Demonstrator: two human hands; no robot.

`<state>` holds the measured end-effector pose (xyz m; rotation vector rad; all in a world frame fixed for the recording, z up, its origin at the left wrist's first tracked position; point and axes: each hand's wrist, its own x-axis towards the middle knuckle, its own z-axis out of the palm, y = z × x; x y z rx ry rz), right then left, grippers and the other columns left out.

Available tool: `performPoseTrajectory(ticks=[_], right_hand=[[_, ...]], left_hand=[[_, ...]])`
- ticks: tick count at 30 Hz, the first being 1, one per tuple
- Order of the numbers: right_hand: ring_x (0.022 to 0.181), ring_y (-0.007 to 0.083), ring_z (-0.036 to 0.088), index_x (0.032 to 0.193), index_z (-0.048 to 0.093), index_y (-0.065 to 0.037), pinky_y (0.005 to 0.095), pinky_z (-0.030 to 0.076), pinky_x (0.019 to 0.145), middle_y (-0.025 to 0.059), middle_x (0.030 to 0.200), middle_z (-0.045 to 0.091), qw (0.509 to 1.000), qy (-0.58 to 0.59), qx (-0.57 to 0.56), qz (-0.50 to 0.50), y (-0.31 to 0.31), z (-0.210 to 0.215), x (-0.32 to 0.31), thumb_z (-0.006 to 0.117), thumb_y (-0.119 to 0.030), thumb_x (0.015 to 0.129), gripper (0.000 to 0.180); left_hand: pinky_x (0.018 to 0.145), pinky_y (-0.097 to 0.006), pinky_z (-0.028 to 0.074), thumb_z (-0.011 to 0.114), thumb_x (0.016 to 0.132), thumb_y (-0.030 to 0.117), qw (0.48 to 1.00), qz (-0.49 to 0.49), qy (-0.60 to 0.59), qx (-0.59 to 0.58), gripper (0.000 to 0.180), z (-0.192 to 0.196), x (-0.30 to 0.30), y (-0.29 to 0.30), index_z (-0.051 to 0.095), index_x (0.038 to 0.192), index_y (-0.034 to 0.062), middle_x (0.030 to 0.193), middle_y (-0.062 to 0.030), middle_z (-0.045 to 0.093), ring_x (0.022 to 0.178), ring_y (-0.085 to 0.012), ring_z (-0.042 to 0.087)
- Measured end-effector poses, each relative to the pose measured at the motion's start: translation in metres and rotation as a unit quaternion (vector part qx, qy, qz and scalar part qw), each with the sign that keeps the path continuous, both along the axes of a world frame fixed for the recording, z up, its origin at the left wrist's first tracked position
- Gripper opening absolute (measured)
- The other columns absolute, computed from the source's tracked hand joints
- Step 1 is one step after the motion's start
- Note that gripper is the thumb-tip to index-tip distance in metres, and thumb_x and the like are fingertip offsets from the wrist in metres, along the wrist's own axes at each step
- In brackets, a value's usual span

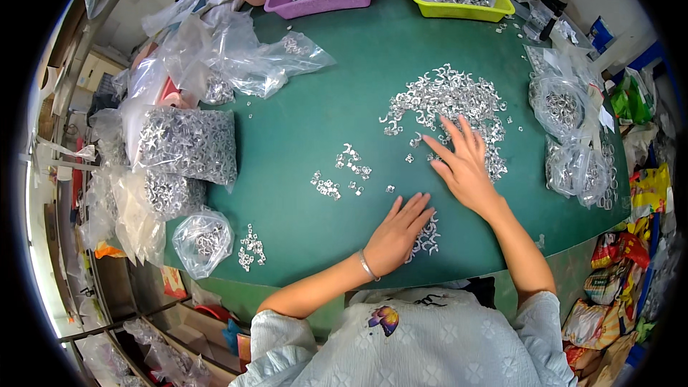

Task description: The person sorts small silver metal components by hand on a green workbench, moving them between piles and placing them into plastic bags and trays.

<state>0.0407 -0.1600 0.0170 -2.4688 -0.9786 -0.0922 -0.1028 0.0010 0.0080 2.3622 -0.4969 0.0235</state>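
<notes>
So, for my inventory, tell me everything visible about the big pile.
The big pile is a loose, spread-out heap of small, shiny silver pieces, metallic in look, many curved. It lies right of centre on the green table, its right side extending toward the near edge. The spread right hand is over its near part; exact contact is unclear.

Can pass freely across the middle of the green table (301, 115), from the large pile of metal pieces (448, 93) leftward to the stacked bags (188, 142). Must skirt scattered pieces (328, 187) midway (low ones, lying flat). Reaches openly toward the far side, up to the purple basin (284, 4) and the lime basin (459, 12). Meets bulging clear bags (562, 111) on the right. Is hemmed in between the left hand (395, 239) and the right hand (464, 168), with only a narrow gap there.
</notes>
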Motion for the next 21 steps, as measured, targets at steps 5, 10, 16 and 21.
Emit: performPoseTrajectory(ticks=[5,10,16,21], right_hand=[[0.141,0.0402,0.019,0.123,0.063,-0.015,0.0600,0.018,0.109,0.0149,0.148,0.033,0.997,-0.050,-0.060,-0.029,0.001,-0.017,0.017,0.058,-0.033,0.092,0.037],[0.139,0.0379,0.026,0.115,0.066,-0.010,0.0585,0.020,0.109,0.0142,0.143,0.039,0.997,-0.047,-0.013,-0.057,-0.005,-0.004,0.002,0.065,-0.021,0.087,0.029],[0.134,0.0355,0.034,0.103,0.069,-0.010,0.0551,0.024,0.107,0.0113,0.134,0.049,0.993,-0.092,0.067,-0.037,0.024,-0.028,0.050,0.068,-0.014,0.082,0.021],[0.128,0.0311,0.042,0.085,0.070,-0.008,0.0520,0.025,0.106,0.0073,0.119,0.058,0.989,-0.077,0.118,-0.032,0.021,-0.015,0.043,0.073,-0.011,0.076,0.010]], left_hand=[[0.111,-0.053,0.028,0.052,0.078,-0.007,0.997,-0.053,0.021,0.046,0.052,0.001,0.001,0.003,0.050,0.130,0.0000,0.145,-0.0183,0.039,0.136,-0.0346,0.036],[0.111,-0.053,0.029,0.053,0.079,-0.007,0.998,-0.057,0.019,0.010,0.051,-0.003,-0.003,0.004,0.051,0.129,-0.0001,0.145,-0.0182,0.040,0.136,-0.0348,0.036],[0.110,-0.054,0.029,0.055,0.079,-0.006,0.998,-0.063,0.006,0.000,0.050,0.000,0.000,0.001,0.052,0.128,-0.0001,0.144,-0.0188,0.041,0.136,-0.0363,0.037],[0.109,-0.055,0.030,0.056,0.079,-0.006,0.999,-0.042,0.000,-0.015,0.047,0.003,-0.002,0.006,0.054,0.126,-0.0003,0.142,-0.0193,0.043,0.135,-0.0366,0.038]])
